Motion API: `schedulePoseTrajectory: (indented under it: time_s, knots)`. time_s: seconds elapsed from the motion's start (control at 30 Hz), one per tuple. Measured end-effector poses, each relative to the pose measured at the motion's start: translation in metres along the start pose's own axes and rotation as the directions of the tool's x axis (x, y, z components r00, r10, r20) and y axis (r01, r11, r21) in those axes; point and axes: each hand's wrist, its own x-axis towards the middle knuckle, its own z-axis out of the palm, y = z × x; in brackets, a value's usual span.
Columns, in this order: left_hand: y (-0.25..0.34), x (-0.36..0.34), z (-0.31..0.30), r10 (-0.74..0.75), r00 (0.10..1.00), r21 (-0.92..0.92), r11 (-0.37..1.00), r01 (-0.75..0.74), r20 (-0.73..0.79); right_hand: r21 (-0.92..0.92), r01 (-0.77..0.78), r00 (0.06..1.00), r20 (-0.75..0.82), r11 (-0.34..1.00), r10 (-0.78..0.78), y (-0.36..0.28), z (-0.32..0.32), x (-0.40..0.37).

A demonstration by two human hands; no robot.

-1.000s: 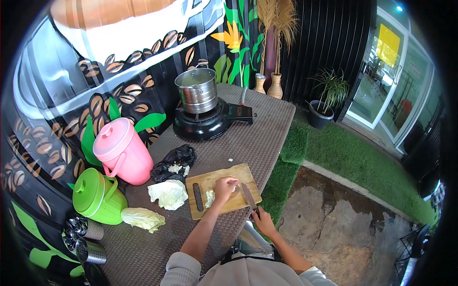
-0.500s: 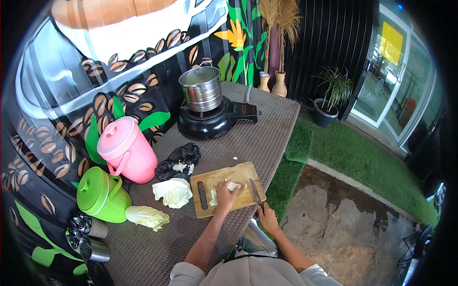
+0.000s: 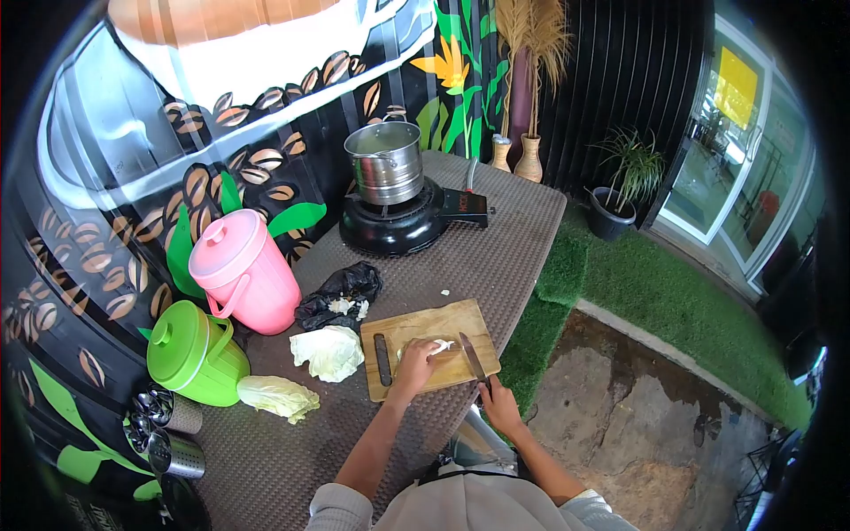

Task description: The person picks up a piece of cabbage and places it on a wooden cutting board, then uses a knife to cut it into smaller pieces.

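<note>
My left hand [image 3: 414, 361] rests over the wooden cutting board [image 3: 421, 320], fingers closed on a small pale piece of cabbage [image 3: 443, 345] that shows at the fingertips. More cabbage beneath the hand is mostly hidden. In my right hand [image 3: 500, 405], at the board's near right corner, is the handle of a kitchen knife [image 3: 472, 356]. Its blade points away from me and lies over the right side of the board. Left of the board are a cabbage leaf [image 3: 328, 354] and a longer piece of cabbage [image 3: 278, 397], both on the brown woven table [image 3: 336, 442].
A steel pot [image 3: 386, 165] stands on a black portable stove [image 3: 394, 223] at the back. Pink [image 3: 248, 274] and green [image 3: 199, 354] lidded jugs, a black plastic bag [image 3: 341, 292] with scraps, and metal utensil holders [image 3: 177, 453] line the left. The table's edge runs along the right.
My left hand has shifted left across the board and now covers cabbage that showed beside it. The knife stays nearly in place in my right hand. The whole view has shifted slightly.
</note>
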Motion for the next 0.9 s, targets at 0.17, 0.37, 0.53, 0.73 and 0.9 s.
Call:
schedulePoseTrajectory:
  time_s: [0.17,0.37,0.53,0.73,0.9]
  knots:
    - [0.008,0.000,0.002,0.153,0.988,0.225,0.964,-0.142,-0.028,-0.064,0.059,0.998,0.013,0.996,-0.058,-0.006,0.008,0.003]
    - [0.007,0.005,0.009,0.133,0.991,0.293,0.947,-0.130,0.007,-0.177,0.040,0.999,0.034,0.983,-0.035,-0.015,0.012,0.004]
    - [0.007,0.000,0.012,0.158,0.987,0.353,0.925,-0.140,-0.022,-0.321,0.024,0.999,0.033,0.947,-0.014,-0.022,0.017,0.015]
    - [0.019,-0.005,0.017,0.223,0.970,0.478,0.865,-0.153,-0.093,-0.397,0.006,1.000,0.027,0.918,0.005,-0.030,0.032,0.028]
    - [0.022,-0.005,0.020,0.208,0.970,0.487,0.865,-0.124,-0.123,-0.400,0.047,0.985,0.168,0.915,0.023,-0.033,0.019,0.042]
